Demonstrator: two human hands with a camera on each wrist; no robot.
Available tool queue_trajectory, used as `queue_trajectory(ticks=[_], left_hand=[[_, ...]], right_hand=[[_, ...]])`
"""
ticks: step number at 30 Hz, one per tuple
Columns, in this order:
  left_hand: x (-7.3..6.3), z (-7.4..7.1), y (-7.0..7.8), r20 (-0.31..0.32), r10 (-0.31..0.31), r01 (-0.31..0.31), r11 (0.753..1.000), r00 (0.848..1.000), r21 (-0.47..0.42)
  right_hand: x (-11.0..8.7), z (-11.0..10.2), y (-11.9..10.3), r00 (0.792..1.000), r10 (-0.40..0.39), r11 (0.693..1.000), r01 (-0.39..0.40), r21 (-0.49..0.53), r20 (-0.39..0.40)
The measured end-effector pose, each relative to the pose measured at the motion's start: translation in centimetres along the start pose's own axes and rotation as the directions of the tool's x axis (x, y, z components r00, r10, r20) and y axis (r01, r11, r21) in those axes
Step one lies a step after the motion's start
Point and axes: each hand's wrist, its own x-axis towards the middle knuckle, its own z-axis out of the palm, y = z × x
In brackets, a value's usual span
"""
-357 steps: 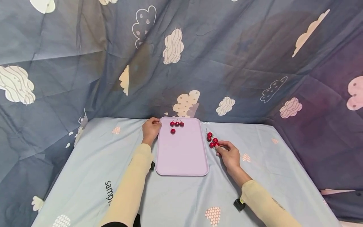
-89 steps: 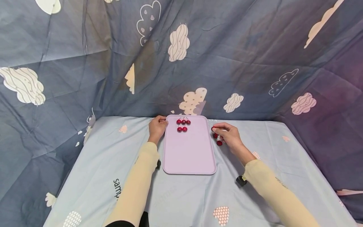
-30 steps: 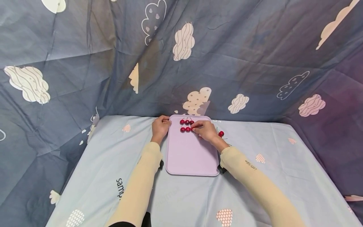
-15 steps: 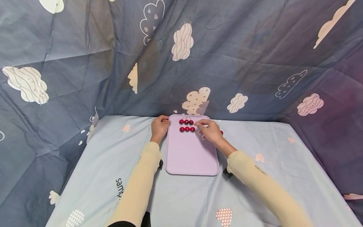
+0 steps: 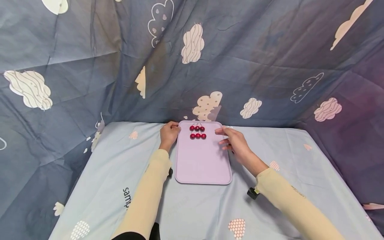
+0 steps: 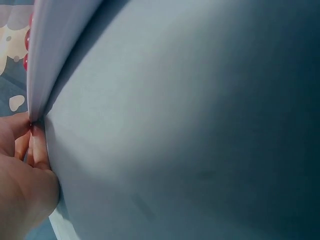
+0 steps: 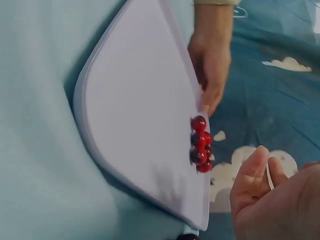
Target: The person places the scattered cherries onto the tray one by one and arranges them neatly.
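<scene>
Two rows of three red cherries point(image 5: 198, 136) lie near the far end of a lilac tray point(image 5: 202, 163), the back row with stems pointing away. At the tray's far left corner, my left hand point(image 5: 169, 135) grips the rim; in the left wrist view its thumb and fingers point(image 6: 40, 150) pinch that edge. My right hand point(image 5: 237, 141) hovers over the tray's right edge, fingers spread and holding nothing. Under it, a loose dark red cherry point(image 7: 188, 236) shows at the bottom of the right wrist view, beside the tray; my hand mostly hides that spot in the head view.
The tray rests on a pale blue cloth point(image 5: 195, 210) covering the table. A dark curtain point(image 5: 240, 60) with cloud prints rises right behind the tray, and another side of it point(image 5: 354, 150) closes off the right.
The tray's cherries went from four to five, then six, as my right hand brought them from the pile on the right. It has since let go and drawn back rightward. My left hand stays put.
</scene>
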Motion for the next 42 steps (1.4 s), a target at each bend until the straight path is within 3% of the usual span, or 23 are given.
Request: queue_trajectory(ticks=[4,8,14,20,23,29,35,42], left_hand=[[0.1,0.1,-0.1,0.002,0.002,-0.002,1.0,1.0,-0.007],[0.4,0.1,-0.3,-0.003,0.014,-0.014,1.0,1.0,-0.002],[0.4,0.1,-0.4,-0.002,0.024,-0.024,1.0,1.0,0.006],[0.2,0.1,-0.1,0.003,0.008,-0.008,1.0,1.0,-0.004],[0.1,0.2,0.0,0.0,0.003,-0.003,1.0,1.0,-0.001],[0.0,0.1,-0.1,-0.007,-0.009,0.009,1.0,1.0,0.004],[0.0,0.1,-0.1,0.008,-0.014,0.014,1.0,1.0,0.002],[-0.1,0.1,-0.1,0.009,-0.008,0.008,1.0,1.0,0.002]], right_hand=[[-0.7,-2.0,0.7,0.999,0.006,0.989,-0.011,0.145,0.032],[-1.3,-3.6,1.8,0.998,0.017,0.974,-0.028,0.226,0.054],[-2.0,-5.4,3.3,0.997,0.079,0.957,-0.08,0.279,0.017],[-2.6,-6.4,4.6,0.993,0.103,0.936,-0.077,0.345,-0.057],[-2.8,-6.2,5.6,0.988,0.083,0.951,-0.041,0.306,-0.128],[-3.0,-5.1,7.5,0.979,0.002,0.993,0.022,0.117,-0.203],[-2.6,-4.4,8.5,0.966,-0.045,0.999,0.037,-0.035,-0.255],[-2.4,-4.2,8.4,0.954,-0.024,0.997,0.001,-0.077,-0.297]])
